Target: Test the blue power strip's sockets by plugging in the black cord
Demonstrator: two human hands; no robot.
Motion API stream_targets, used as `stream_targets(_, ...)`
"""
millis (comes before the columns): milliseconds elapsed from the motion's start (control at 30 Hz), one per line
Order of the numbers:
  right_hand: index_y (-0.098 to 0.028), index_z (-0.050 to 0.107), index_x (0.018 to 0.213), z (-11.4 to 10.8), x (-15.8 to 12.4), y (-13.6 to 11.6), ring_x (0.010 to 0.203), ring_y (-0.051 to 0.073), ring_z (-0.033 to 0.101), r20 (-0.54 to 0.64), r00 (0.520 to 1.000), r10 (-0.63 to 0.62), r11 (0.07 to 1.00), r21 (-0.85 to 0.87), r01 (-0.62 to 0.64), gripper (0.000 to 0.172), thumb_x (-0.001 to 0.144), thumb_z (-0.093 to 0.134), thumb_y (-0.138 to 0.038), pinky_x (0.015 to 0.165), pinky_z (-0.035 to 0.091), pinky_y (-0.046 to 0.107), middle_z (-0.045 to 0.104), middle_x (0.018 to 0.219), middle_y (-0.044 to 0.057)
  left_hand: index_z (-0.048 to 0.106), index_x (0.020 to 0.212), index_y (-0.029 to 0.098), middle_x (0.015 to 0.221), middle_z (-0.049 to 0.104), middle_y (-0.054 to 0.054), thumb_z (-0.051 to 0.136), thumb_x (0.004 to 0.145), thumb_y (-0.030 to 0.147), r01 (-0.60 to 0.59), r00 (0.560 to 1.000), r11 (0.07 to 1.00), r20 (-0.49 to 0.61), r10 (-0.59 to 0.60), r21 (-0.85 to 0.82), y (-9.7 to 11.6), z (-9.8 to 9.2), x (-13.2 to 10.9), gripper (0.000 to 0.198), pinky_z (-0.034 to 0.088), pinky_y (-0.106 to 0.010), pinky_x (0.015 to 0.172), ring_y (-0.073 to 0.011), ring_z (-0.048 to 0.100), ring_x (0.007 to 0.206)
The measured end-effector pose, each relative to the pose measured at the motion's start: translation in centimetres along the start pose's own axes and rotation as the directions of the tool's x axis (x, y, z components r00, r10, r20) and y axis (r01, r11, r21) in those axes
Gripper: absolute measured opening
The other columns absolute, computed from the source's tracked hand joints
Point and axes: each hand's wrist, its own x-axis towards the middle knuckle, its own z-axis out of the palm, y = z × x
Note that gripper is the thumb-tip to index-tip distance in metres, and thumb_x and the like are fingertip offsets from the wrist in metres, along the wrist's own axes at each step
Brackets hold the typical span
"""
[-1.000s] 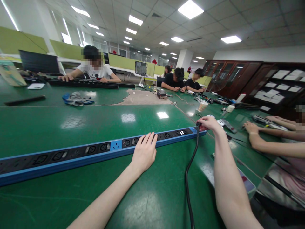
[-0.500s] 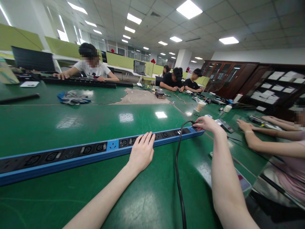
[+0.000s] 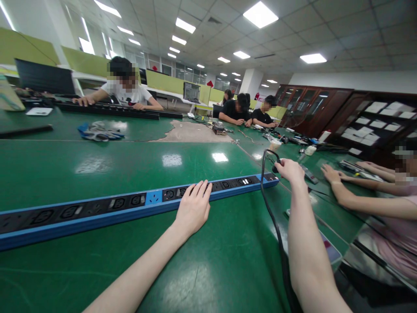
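A long blue power strip [image 3: 153,210] with a row of black sockets and a few blue ones lies across the green table, running from the left edge to right of centre. My left hand [image 3: 194,208] rests on its middle part, palm down, fingers stretched flat over the sockets. Above and just beyond the strip's right end, my right hand [image 3: 290,170] is closed around a black plug [image 3: 277,165], apart from the strip. From that plug a black power cord [image 3: 267,202] loops up and hangs down to the table's near edge beside my right forearm.
Blue and grey gloves [image 3: 100,131] lie further back. Across the table a person [image 3: 128,93] handles long black bars [image 3: 110,110]. At right, a co-worker's hands [image 3: 332,174] rest near a phone-like device [image 3: 309,174]. A drink cup [image 3: 274,144] and loose parts stand behind my right hand.
My right hand has lifted the plug up and right, away from the strip's right end. The cord has swung right with it. My left hand has stayed put.
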Motion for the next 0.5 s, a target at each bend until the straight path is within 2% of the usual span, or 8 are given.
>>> stream_targets(167,-0.022,0.079,0.098,2.0,0.3,0.0,0.104,0.034,0.072,0.133,0.988,-0.076,0.997,-0.018,0.079,0.049,0.100,0.047,-0.059,0.087,0.054,0.042,0.077,0.108,0.017,0.052,0.158,0.014,0.163,0.053,-0.016,0.053,0.098,0.021,0.004,1.000,1.000,-0.011,-0.004,-0.007,0.0,-0.1,0.0,0.060,0.036,-0.050,0.126,-0.0308,0.050,0.150)
stream_targets(367,-0.022,0.080,0.096,2.8,0.5,-0.2,0.100,0.032,0.073,0.142,0.986,-0.087,0.996,-0.010,0.089,0.049,0.099,0.051,-0.061,0.087,0.055,0.042,0.077,0.103,0.017,0.051,0.160,0.015,0.163,0.053,-0.015,0.052,0.097,0.020,0.003,1.000,1.000,-0.026,-0.004,-0.023,0.0,0.0,0.0,0.063,0.036,-0.051,0.127,-0.0308,0.049,0.150)
stream_targets(500,-0.022,0.081,0.100,2.8,0.5,-0.3,0.105,0.035,0.072,0.124,0.991,-0.053,0.998,-0.020,0.056,0.049,0.098,0.054,-0.063,0.090,0.056,0.045,0.077,0.109,0.019,0.052,0.159,0.014,0.163,0.052,-0.015,0.052,0.098,0.020,0.010,1.000,1.000,-0.014,-0.011,-0.019,0.0,0.0,0.0,0.061,0.035,-0.050,0.127,-0.0305,0.049,0.151)
